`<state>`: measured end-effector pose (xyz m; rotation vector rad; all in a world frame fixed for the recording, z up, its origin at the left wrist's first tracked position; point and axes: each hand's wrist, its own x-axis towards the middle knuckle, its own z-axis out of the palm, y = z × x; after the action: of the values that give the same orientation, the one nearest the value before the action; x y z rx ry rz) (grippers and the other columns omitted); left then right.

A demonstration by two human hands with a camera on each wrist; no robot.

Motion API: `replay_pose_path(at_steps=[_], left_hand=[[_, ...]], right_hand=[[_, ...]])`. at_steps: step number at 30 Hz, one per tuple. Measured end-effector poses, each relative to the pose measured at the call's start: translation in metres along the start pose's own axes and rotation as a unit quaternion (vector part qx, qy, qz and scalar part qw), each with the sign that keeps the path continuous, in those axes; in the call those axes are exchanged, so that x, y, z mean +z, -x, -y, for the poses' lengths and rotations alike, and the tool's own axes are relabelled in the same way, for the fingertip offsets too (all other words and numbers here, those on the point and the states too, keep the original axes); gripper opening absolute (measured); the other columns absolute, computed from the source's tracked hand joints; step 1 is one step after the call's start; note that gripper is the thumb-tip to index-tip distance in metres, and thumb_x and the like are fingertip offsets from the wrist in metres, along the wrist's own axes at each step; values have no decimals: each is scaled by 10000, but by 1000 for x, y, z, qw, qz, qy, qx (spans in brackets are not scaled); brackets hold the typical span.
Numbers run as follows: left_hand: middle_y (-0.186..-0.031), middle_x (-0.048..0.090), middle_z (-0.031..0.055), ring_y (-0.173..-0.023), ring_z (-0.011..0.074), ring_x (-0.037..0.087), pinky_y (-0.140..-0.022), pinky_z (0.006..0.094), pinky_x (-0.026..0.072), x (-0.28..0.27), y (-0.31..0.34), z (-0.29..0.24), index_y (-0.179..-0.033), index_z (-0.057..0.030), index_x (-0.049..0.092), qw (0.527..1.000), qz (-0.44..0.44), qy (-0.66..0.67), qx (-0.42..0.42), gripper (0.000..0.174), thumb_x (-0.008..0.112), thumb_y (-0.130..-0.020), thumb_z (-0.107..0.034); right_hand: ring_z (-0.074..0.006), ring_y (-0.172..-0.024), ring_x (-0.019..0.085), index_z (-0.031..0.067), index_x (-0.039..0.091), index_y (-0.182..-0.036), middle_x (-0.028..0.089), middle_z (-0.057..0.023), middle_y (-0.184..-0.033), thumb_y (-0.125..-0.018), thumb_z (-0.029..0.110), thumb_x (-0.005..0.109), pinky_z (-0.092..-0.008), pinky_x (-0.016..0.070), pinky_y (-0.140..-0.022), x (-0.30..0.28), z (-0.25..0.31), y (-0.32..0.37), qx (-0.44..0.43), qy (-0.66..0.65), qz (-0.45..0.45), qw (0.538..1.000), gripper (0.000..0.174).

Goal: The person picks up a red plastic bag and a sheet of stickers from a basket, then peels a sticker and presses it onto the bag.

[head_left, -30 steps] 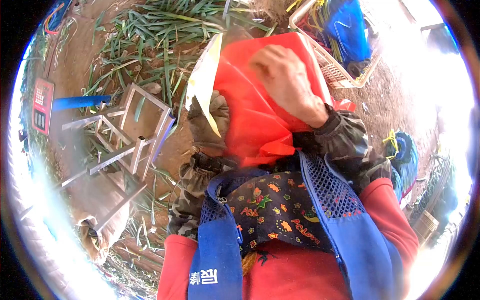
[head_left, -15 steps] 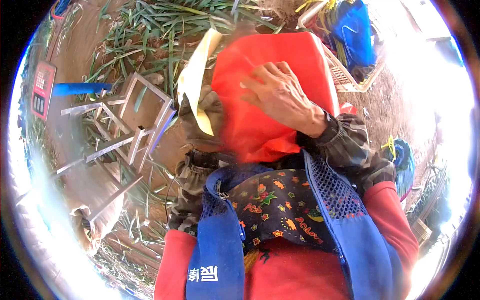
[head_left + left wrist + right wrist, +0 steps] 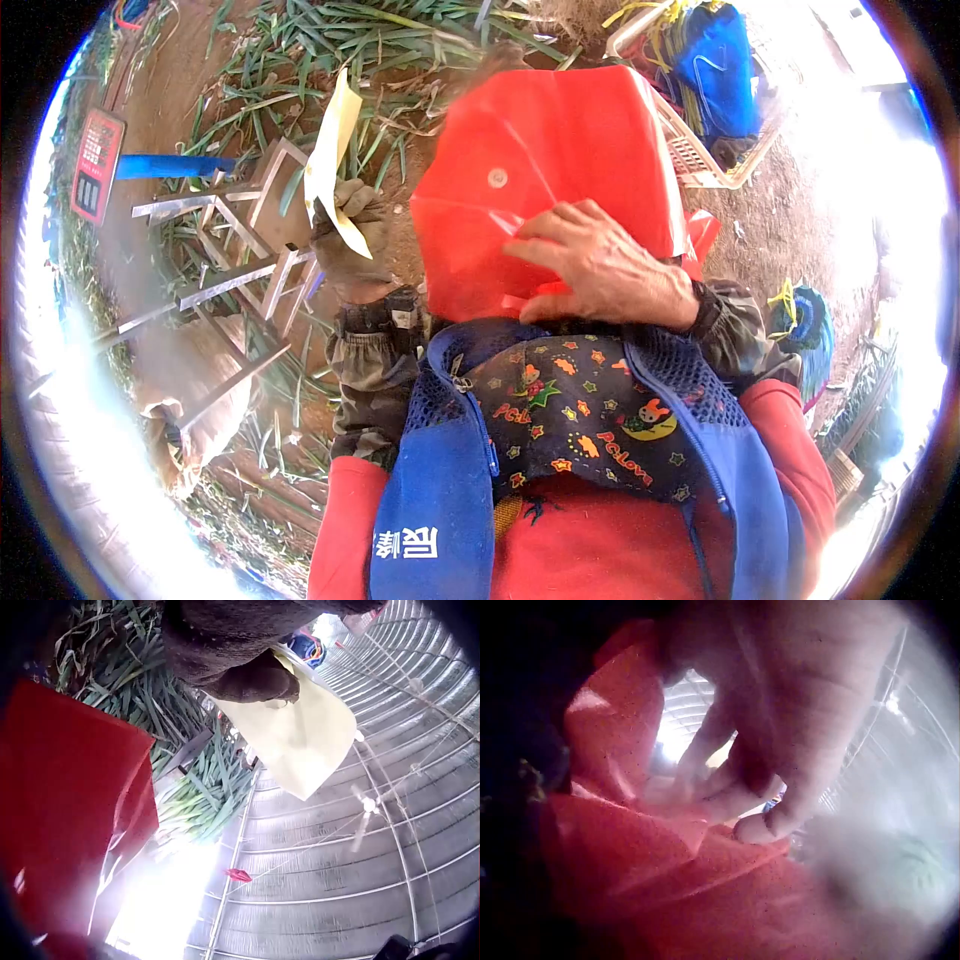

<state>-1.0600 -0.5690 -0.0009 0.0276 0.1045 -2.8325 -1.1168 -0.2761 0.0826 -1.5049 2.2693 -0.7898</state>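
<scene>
In the head view my gloved left hand (image 3: 350,225), at the left, pinches a pale yellow strip of sheet (image 3: 331,165). The left wrist view shows this sheet (image 3: 300,739) bent and hanging from the dark gloved fingers (image 3: 251,679). A shiny red plastic sheet (image 3: 580,130) covers the lap, with a small pale round spot (image 3: 497,178) on it. My bare right hand (image 3: 600,265) is at its lower part, fingers spread and slightly bent. Up close in the right wrist view, fingertips (image 3: 756,828) touch the creased red plastic (image 3: 667,862).
Cut green leaves (image 3: 360,50) litter the ground ahead. A metal frame stand (image 3: 230,275) is at the left, near a red device with keys (image 3: 97,165). At the upper right stands a plastic crate (image 3: 700,165) holding a blue bag (image 3: 718,75).
My left hand has moved left with the yellow sheet, away from the red plastic. The right hand has come down from above the plastic to its lower part, and its fingers have spread.
</scene>
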Motion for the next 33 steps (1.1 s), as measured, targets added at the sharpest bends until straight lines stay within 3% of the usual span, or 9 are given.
replay_pose_path(at_steps=[8,11,13,15,18,27,29,31,33], left_hand=[[-806,538,38,-744,152,532,-636,278,426,6,-5,11,-977,-10,536,997,-48,-53,-1,133,616,-887,-68],[-816,525,38,-774,152,516,-643,272,409,10,-7,16,-987,-19,537,996,-30,-84,-8,136,611,-889,-76],[-823,519,35,-779,150,510,-645,270,396,3,-9,14,-999,-20,538,986,-34,-165,-5,140,599,-905,-104],[-816,509,28,-769,146,500,-635,269,381,5,-12,19,-1014,-21,542,985,-49,-163,-22,153,584,-923,-137],[-806,500,18,-753,143,491,-621,273,369,20,-15,42,-1031,-20,550,992,-85,-72,-62,175,568,-942,-170],[-891,553,42,-810,161,541,-690,300,433,13,-15,72,-1028,-13,575,971,-136,-182,-68,161,573,-926,-138],[-910,565,48,-823,165,552,-705,306,447,13,-12,76,-1028,-12,581,960,-152,-226,-65,159,574,-923,-131],[-929,577,53,-836,169,563,-720,312,461,15,-10,78,-1028,-10,587,944,-168,-278,-60,157,575,-919,-123],[-948,589,58,-849,173,574,-736,318,475,18,-7,80,-1027,-9,593,919,-189,-342,-54,156,576,-916,-116]], right_hand=[[-289,-1065,565,83,665,-894,611,-90,-1087,-784,266,707,-422,442,-877,6,-9,7,-35,-23,47,998,217],[-281,-928,613,64,655,-913,633,-86,-957,-801,165,697,-396,484,-796,-21,-27,15,93,-89,-116,985,157],[-141,-771,580,19,642,-1001,612,-38,-837,-867,55,660,-284,486,-733,-37,-56,36,253,-223,-312,888,140],[-43,-770,540,52,661,-1016,611,44,-852,-926,48,611,-199,441,-676,-61,-89,69,288,-261,-460,798,103],[-53,-739,528,39,651,-1052,632,11,-860,-966,94,568,-199,422,-653,-63,-128,118,278,-222,-603,714,132],[-111,-681,555,-3,643,-996,643,-44,-824,-930,95,551,-269,457,-592,103,-227,340,548,-28,-616,565,150],[-116,-633,558,-12,639,-989,639,-56,-781,-933,96,563,-280,462,-552,147,-221,361,569,-63,-620,536,144],[-111,-621,582,-25,633,-1009,636,-55,-737,-928,122,603,-263,481,-567,190,-216,384,506,-266,-630,526,171],[-147,-670,605,-34,631,-1035,650,-51,-766,-910,156,626,-310,508,-620,212,-220,396,660,-214,-462,552,228]])
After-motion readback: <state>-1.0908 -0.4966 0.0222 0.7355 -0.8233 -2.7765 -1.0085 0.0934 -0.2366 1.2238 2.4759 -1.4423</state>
